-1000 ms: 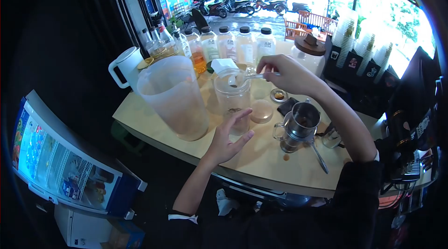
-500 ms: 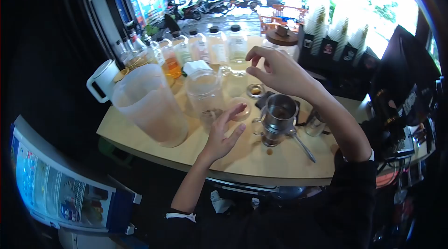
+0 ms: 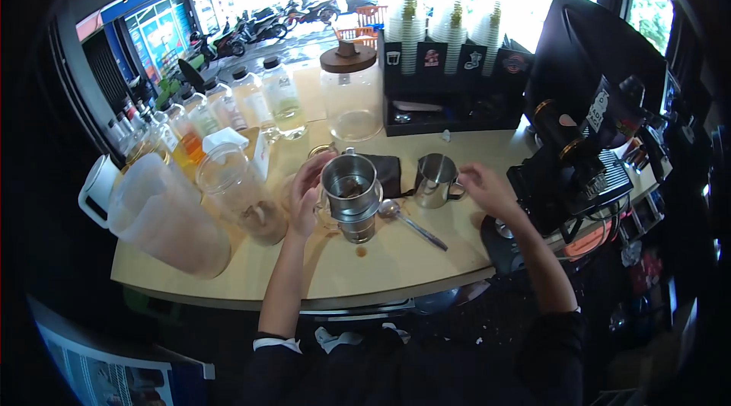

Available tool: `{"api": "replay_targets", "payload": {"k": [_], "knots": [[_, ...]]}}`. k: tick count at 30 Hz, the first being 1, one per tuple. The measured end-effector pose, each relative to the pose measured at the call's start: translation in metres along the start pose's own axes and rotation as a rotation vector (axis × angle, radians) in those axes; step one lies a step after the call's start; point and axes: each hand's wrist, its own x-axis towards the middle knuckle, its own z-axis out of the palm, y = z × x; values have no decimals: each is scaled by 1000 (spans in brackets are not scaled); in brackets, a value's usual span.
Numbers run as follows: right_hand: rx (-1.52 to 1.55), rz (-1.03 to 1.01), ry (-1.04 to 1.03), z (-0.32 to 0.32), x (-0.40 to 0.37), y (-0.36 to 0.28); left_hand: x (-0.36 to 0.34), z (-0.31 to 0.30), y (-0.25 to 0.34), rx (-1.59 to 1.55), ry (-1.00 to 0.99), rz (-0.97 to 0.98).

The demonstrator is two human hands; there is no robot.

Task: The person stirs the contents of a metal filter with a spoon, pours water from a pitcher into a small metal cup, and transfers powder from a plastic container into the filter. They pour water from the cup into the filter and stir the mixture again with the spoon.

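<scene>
A metal drip coffee filter (image 3: pixel 349 178) stands upright on a glass mug, with dark bits inside it. My left hand (image 3: pixel 306 189) is beside its left wall, fingers apart and slightly curved. To the right stands a steel milk pitcher (image 3: pixel 435 184), its handle facing right. My right hand (image 3: pixel 489 194) reaches toward that handle with fingers extended, fingertips right at it. Between filter and pitcher lies a metal spoon (image 3: pixel 415 226), and a brown drop (image 3: pixel 361 251) marks the table in front of the filter.
Left are a tall plastic pitcher (image 3: pixel 164 216), a clear jar (image 3: pixel 236 185) and a row of bottles (image 3: pixel 228 105). Behind stand a wooden-lidded glass jar (image 3: pixel 352 94) and a black cup holder (image 3: pixel 457 113) with stacked cups. A coffee machine (image 3: pixel 579 170) occupies the right end.
My view has turned right. My right hand has moved from above the back of the table to the milk pitcher's handle. My left hand has come close beside the filter.
</scene>
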Motion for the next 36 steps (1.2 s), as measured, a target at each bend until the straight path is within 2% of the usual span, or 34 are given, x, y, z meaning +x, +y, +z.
{"api": "replay_targets", "payload": {"k": [2,3,4,6,7,9,13,15,16,21,26,28,30,32,33,34,36], "knots": [[16,56,-84,8,-6,18,-6,-3,0,20,-4,49],[-85,159,-131,5,-9,-3,-9,0,4,44,55,10],[-82,161,-133,10,-9,4,-11,0,3,46,56,5],[181,97,-51,27,-10,26,-15,-1,1,117,45,-20],[186,103,-55,33,-10,34,-18,-1,0,120,46,-27],[484,95,-23,43,-10,39,-22,2,1,211,32,-57],[410,30,23,41,-17,20,-20,2,1,239,-27,-100],[217,-86,98,38,-20,9,-18,3,4,248,-33,-104],[216,-88,90,37,-21,9,-18,4,5,249,-26,-105],[525,-109,208,30,-17,0,-17,5,7,268,-23,-92],[619,-77,238,5,-29,-50,-18,2,3,338,-20,-42],[752,-109,347,-1,-37,-71,-15,9,9,212,82,25],[847,-124,380,-2,-44,-91,-16,6,18,178,50,94],[854,-160,370,0,-50,-117,-28,3,37,231,229,50],[851,-177,332,4,-53,-132,-35,-1,48,329,280,100],[847,-194,293,10,-56,-148,-45,-10,62,341,280,104],[887,-208,259,33,-61,-181,-64,-29,94,577,230,176]]}}
